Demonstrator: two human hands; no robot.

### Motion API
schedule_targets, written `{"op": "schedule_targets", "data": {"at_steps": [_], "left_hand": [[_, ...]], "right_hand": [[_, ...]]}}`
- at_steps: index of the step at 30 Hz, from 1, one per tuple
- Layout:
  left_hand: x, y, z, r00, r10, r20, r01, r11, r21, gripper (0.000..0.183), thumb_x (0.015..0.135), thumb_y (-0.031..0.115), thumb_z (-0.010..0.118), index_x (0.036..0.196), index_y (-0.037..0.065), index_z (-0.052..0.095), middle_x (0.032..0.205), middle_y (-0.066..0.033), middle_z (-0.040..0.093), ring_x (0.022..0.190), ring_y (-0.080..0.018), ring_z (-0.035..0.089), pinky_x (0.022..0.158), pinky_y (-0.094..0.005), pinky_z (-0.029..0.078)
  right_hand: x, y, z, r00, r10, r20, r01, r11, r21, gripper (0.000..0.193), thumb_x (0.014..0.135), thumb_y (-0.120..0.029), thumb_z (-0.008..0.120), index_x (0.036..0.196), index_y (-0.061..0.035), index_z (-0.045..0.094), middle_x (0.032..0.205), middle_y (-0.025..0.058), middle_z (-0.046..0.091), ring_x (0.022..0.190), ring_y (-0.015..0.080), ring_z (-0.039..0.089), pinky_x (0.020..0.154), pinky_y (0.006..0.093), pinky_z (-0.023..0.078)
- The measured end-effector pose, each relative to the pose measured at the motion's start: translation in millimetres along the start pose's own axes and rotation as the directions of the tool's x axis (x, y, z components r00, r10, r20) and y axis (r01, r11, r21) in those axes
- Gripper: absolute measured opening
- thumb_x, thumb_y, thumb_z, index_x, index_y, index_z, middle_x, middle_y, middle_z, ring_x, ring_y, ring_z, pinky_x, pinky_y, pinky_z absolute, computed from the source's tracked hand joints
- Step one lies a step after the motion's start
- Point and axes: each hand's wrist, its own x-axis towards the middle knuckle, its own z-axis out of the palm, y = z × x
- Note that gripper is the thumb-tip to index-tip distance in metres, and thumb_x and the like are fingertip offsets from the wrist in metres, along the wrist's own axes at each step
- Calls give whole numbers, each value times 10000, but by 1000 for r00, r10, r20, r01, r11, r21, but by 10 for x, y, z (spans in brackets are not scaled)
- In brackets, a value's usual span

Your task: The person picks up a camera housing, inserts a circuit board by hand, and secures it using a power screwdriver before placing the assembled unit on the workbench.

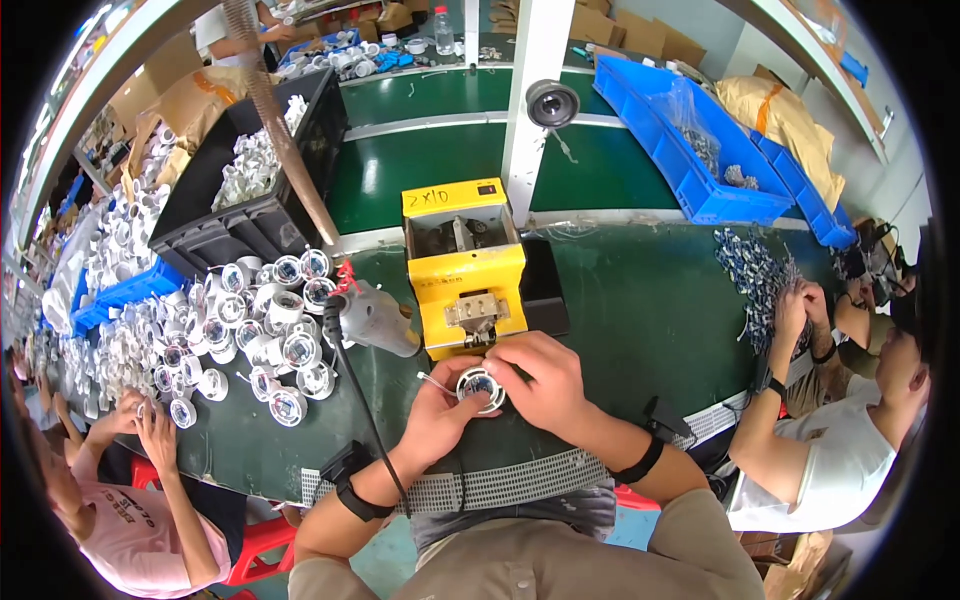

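Note:
A round white lamp-like housing (481, 383) with a small circuit board inside sits between my hands, just above the bench edge. My left hand (440, 415) wraps its left side and lays the thumb over its front. From the upper right, my right hand (540, 383) grips the rim with bent fingers. A short white lead (432, 380) sticks out to the left of the housing. Directly beyond my hands stands a yellow screw feeder (465, 275) with a metal fixture at its front. A grey electric screwdriver (375, 318) with a black cord rests or hangs beside the feeder's left; its support is unclear.
Many white housings (285, 330) crowd the bench at left. Behind them stands a black crate (240, 225) of white parts. At right lie a blue bin (690, 170) and a pile of small wired parts (755, 275). Co-workers (150, 520) sit on either side.

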Motion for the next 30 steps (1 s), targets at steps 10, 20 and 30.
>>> {"op": "schedule_targets", "data": {"at_steps": [10,20,30], "left_hand": [[-30,-46,2,992,-69,-105,68,998,-14,326,952,119,480,1249,-14,481,1175,-143,565,997,-235,621,805,-357,577],[90,-222,-128,964,-171,-205,177,984,13,353,969,113,459,1277,-60,448,1048,-140,599,816,-198,663,704,-295,597],[59,-246,-113,963,-164,-216,190,976,107,350,965,128,465,1245,-82,456,1054,-169,617,813,-210,684,695,-302,584]], "right_hand": [[540,-393,596,968,145,207,-209,918,336,686,767,-261,761,1325,-19,446,1172,177,588,1020,330,610,878,374,480],[695,-138,322,940,274,-204,-24,649,761,559,876,-326,542,1272,-23,290,700,74,472,520,148,464,483,280,440],[700,-111,375,935,303,-182,-48,619,784,550,860,-346,584,1230,-36,320,674,66,462,487,142,453,455,283,430]]}}
